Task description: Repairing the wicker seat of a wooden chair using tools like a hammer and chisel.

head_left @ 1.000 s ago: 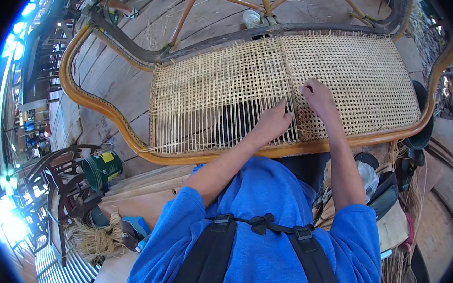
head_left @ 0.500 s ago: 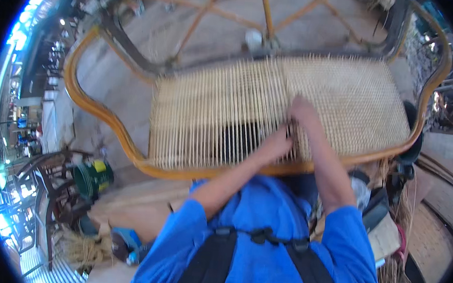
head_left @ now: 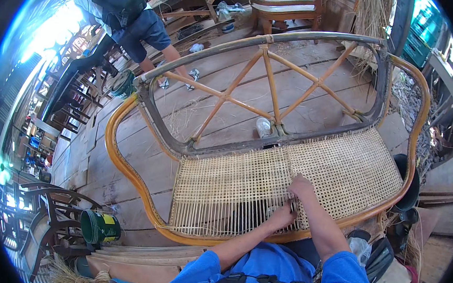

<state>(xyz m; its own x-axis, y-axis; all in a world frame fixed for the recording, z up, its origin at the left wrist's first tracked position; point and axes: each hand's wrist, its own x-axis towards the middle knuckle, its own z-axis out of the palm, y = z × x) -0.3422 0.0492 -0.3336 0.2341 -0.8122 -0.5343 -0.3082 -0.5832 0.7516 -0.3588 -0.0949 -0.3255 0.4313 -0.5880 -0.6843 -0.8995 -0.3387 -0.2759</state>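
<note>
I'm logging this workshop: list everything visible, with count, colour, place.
Bench frame: one, brown and grey, centre
Cane seat: one, tan, inside frame
Labelled bucket: one, green, lower left
Co-worker: one, dark shorts, upper left
Pale-seated chair: one, brown, top
Dark furniture: several, brown, left
Fibre bundles: several, tan, both sides
Floorboards: many, grey, around frame
Sleeves: two, blue, bottom
Left hand: one, bare, at seat
Right hand: one, bare, at seat

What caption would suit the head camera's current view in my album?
Left hand and right hand close together at the partly woven cane seat of a curved rattan bench.
</note>
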